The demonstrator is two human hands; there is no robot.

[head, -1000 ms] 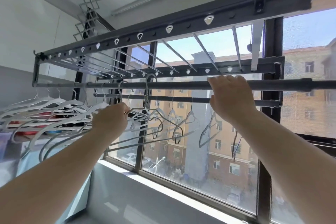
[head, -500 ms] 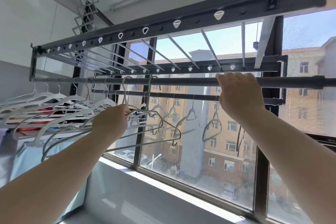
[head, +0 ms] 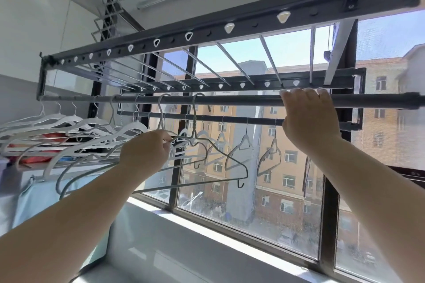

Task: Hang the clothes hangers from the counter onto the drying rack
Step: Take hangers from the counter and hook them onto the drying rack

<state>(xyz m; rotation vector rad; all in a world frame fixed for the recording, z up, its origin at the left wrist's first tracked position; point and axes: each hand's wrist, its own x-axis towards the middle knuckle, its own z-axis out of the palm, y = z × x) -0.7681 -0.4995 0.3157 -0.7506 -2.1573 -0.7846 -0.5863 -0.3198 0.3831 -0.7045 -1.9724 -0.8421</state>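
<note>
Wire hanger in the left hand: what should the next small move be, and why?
Probably let go with the left hand: the hook of the wire hanger seems to sit over the near rod, which the right hand grips, so it should hang freely.

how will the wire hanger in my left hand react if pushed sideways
Probably light and slightly springy: the wire hanger is one thin strand. Likely to swing or slide, since only its hook sits over the smooth front rod.
</note>
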